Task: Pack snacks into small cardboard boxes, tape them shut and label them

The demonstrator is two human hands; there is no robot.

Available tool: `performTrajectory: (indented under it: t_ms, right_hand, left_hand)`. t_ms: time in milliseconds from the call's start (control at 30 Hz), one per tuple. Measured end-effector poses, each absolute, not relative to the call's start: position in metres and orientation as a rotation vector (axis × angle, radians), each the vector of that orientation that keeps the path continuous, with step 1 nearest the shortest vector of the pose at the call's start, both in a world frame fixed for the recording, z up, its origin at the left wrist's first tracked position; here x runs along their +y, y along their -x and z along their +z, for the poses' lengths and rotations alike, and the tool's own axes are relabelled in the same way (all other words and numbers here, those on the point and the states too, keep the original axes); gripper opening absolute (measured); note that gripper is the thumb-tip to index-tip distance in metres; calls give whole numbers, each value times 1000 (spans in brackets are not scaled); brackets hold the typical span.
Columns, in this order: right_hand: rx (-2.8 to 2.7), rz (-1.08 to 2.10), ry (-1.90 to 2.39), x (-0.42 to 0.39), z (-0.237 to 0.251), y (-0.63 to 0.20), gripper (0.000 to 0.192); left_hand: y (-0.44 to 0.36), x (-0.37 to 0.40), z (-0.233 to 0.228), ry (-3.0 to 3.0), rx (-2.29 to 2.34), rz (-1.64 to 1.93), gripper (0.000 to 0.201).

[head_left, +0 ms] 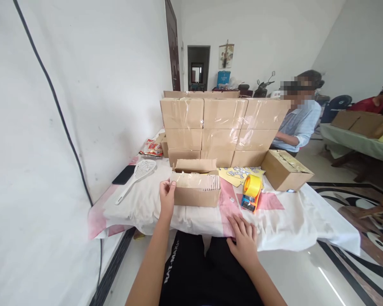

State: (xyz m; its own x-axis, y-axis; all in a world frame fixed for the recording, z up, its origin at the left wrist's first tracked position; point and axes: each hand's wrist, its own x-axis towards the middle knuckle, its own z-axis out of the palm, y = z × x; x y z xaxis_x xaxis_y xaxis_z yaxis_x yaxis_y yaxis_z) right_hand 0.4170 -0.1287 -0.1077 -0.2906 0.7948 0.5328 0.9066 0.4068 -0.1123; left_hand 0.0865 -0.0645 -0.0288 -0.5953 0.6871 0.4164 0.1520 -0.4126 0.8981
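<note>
1. My left hand (167, 196): fingers pinched on the left end of the small cardboard box (197, 189), thumb on top at the tape edge. The box lies on the counter (140, 208), directly right of those fingers, its top film-taped and its far flap standing up.

2. My right hand (243, 238): fingers spread flat and empty, resting on the cloth at the counter's near edge. The box sits beyond and left of them.

3. Tape dispenser (251, 193): yellow roll, orange-blue frame, just beyond my right fingers and beside the box's right end.

4. Yellow printed sheet (239, 174): beyond the dispenser.

5. Open carton (286, 170): further right of the dispenser, well apart from both hands.

6. Stacked sealed cartons (223, 127): a wall behind the box.

7. White slotted scoop (137, 177) and dark phone (124, 174): left of my left fingers.

8. Handling note, my judgement: keep the left fingers firm on the box end so it cannot slide, press the tape edge flat, and bring the right hand to the dispenser without nudging the box.
</note>
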Motion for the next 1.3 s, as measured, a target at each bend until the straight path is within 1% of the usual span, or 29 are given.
performTrajectory:
  t_ms: [100, 167, 300, 333, 433, 500, 567, 633, 700, 767, 833, 900, 1000, 1033, 1133, 1167, 1233, 1300]
  right_hand:
    - [-2186, -296, 1435, -130, -107, -419, 67]
    - [-2196, -301, 1430, -131, -106, -419, 68]
    - [-2165, -309, 1438, -129, -108, -416, 66]
    - [-2156, -303, 1438, -129, -110, -415, 66]
    - [-2121, -263, 1427, -129, -114, -413, 66]
    - [-2106, -189, 1418, -128, -113, -416, 64]
    - [-2066, -39, 1391, -124, -105, -421, 61]
    - [-1969, 216, 1307, -110, -89, -423, 60]
    - [-1819, 528, 1168, -85, -64, -416, 64]
    - [-1650, 739, 1074, -50, -35, -396, 63]
    - [-1570, 941, 976, -12, -11, -368, 66]
    - [-1500, 1015, 839, 18, 5, -339, 72]
    - [-1409, 1010, 748, 37, 12, -310, 69]
    - [-1390, 988, 728, 37, 11, -307, 64]
    - [-1439, 904, 612, 29, 4, -312, 33]
    - [-1486, 875, 578, 26, 2, -316, 30]
    - [-1586, 825, 555, 22, 1, -323, 39]
    - [-1663, 801, 579, 22, 6, -328, 40]
  left_hand:
    - [-85, -62, -29, -1197, 1413, 2041, 29]
    - [-81, -62, -28, -1237, 1383, 2022, 31]
    - [-63, -57, -15, -1360, 1349, 1911, 57]
    - [-59, -55, -11, -1378, 1364, 1865, 60]
    - [-49, -44, -1, -1365, 1436, 1761, 54]
    - [-48, -36, 0, -1323, 1460, 1750, 56]
    - [-51, -30, -2, -1278, 1465, 1757, 60]
    - [-54, -28, -5, -1239, 1463, 1760, 60]
    - [-58, -29, -7, -1213, 1456, 1754, 58]
    - [-60, -32, -8, -1195, 1452, 1749, 57]
    - [-62, -35, -8, -1180, 1459, 1749, 56]
    - [-63, -37, -8, -1171, 1477, 1753, 57]
    - [-65, -39, -9, -1179, 1515, 1762, 57]
    - [-65, -40, -10, -1189, 1531, 1763, 56]
    - [-64, -45, -10, -1230, 1574, 1763, 52]
    - [-63, -48, -8, -1264, 1596, 1767, 50]
    - [-62, -54, 1, -1504, 1688, 1699, 44]
    - [-62, -59, 14, -1948, 1778, 1431, 41]
